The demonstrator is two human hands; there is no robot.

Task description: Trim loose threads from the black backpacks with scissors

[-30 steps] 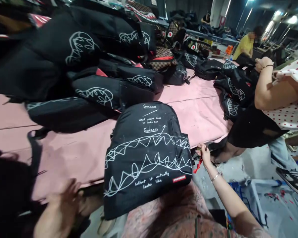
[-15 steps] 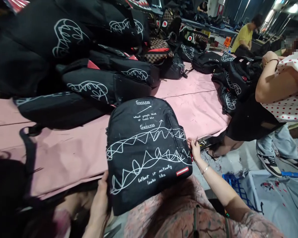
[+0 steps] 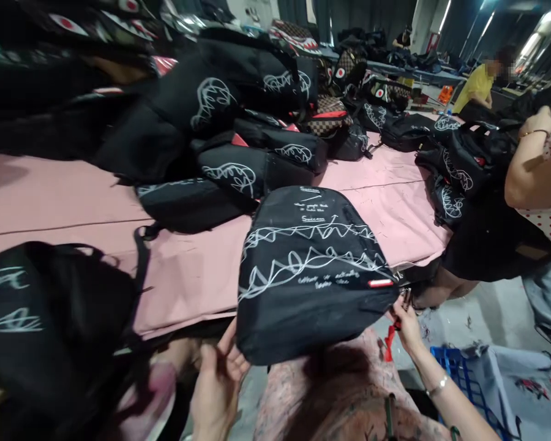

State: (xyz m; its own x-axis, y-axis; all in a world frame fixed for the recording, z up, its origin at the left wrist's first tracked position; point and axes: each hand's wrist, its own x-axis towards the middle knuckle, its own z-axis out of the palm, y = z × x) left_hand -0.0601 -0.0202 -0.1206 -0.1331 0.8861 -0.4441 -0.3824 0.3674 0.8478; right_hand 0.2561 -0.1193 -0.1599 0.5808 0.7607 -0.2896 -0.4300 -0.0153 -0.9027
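A black backpack (image 3: 310, 263) with white scribbled lines, the word "Success" and a small red label leans back in front of me at the pink table's edge. My left hand (image 3: 223, 373) is at its lower left corner, palm up, fingers apart and touching or nearly touching the fabric. By the lower right corner, my right hand (image 3: 406, 321) is closed around what look like small thread snips (image 3: 408, 296), with metal tips showing. A red strip (image 3: 389, 343) hangs beneath that hand. Its contact with the bag is hard to make out.
Piled black backpacks (image 3: 229, 168) lie across the pink table (image 3: 183, 269). Another person's dark bag (image 3: 59, 331) is close on my left. On the right stands a person in a dotted top (image 3: 548, 223). A blue crate (image 3: 463, 380) sits on the floor at lower right.
My view has swung left, so things appear farther right. The backpack's top has tipped away, showing more of its bottom. My left hand's fingers have opened from their hold on its side.
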